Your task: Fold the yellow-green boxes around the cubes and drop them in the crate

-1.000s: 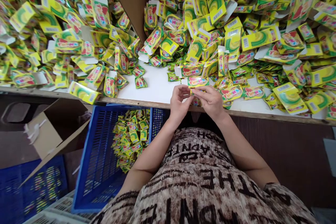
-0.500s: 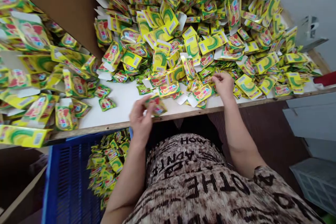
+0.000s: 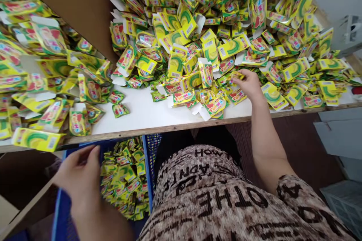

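My left hand [image 3: 80, 175] hangs below the table edge over the blue crate [image 3: 60, 211], fingers loosely spread and nothing in them. The crate holds a heap of small yellow-green packets [image 3: 126, 175]. My right hand [image 3: 249, 83] rests on the white table [image 3: 147, 111], its fingers curled on a small yellow-green sachet [image 3: 236, 77] at the edge of a big pile of sachets and small cartons [image 3: 209, 26].
A brown cardboard wall [image 3: 73, 3] stands on the table and splits the pile; more yellow-green cartons [image 3: 36, 75] lie left of it. A grey bin [image 3: 342, 199] sits on the floor at lower right. A brown board [image 3: 17, 214] slants at lower left.
My left hand left the table edge, where it held a packet, and now sits low over the blue crate without it. My right hand reached slightly further into the pile.
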`<action>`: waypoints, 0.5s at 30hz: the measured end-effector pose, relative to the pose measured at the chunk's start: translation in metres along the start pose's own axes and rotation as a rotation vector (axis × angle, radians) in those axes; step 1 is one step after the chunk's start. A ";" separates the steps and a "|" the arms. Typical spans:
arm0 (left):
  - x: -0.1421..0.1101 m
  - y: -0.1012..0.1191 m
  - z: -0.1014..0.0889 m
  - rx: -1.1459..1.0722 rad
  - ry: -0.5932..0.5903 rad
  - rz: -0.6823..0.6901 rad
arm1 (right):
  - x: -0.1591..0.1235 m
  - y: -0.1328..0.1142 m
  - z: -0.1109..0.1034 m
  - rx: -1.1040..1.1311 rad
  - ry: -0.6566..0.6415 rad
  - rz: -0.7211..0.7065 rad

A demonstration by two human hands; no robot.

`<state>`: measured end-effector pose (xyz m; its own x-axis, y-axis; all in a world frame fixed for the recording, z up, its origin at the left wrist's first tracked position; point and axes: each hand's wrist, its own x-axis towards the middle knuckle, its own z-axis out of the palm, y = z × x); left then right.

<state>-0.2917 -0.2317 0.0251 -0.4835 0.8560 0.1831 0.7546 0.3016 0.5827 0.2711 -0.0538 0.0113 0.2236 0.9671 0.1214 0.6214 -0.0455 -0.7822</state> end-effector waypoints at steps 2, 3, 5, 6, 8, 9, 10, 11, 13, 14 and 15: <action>0.001 0.053 0.033 -0.142 0.046 0.118 | 0.015 -0.010 0.004 -0.147 -0.104 -0.002; 0.001 0.080 0.051 -0.226 -0.013 0.244 | 0.019 -0.016 0.008 -0.227 -0.147 0.022; 0.001 0.128 0.088 -0.365 -0.225 0.495 | 0.016 -0.024 0.017 -0.349 -0.212 0.077; 0.001 0.147 0.106 -0.412 -0.310 0.610 | 0.011 -0.025 0.019 -0.366 -0.244 0.085; 0.004 0.173 0.136 -0.449 -0.425 0.767 | -0.003 -0.020 0.016 -0.299 -0.349 0.054; 0.007 0.179 0.148 -0.438 -0.449 0.808 | -0.010 -0.016 0.011 -0.230 -0.398 0.037; 0.010 0.183 0.159 -0.413 -0.462 0.827 | -0.016 -0.011 0.004 -0.152 -0.420 0.032; 0.015 0.184 0.167 -0.377 -0.465 0.833 | -0.020 -0.006 -0.004 -0.080 -0.412 0.044; 0.023 0.182 0.178 -0.293 -0.463 0.836 | -0.021 -0.002 -0.020 0.006 -0.348 0.086; 0.028 0.180 0.180 -0.253 -0.466 0.840 | -0.018 -0.004 -0.026 0.010 -0.344 0.095; 0.031 0.178 0.181 -0.216 -0.471 0.844 | -0.014 -0.007 -0.030 -0.014 -0.382 0.087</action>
<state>-0.0925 -0.0752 -0.0087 0.4366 0.8488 0.2981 0.6509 -0.5268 0.5467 0.2856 -0.0747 0.0332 -0.0184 0.9829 -0.1831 0.6235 -0.1319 -0.7706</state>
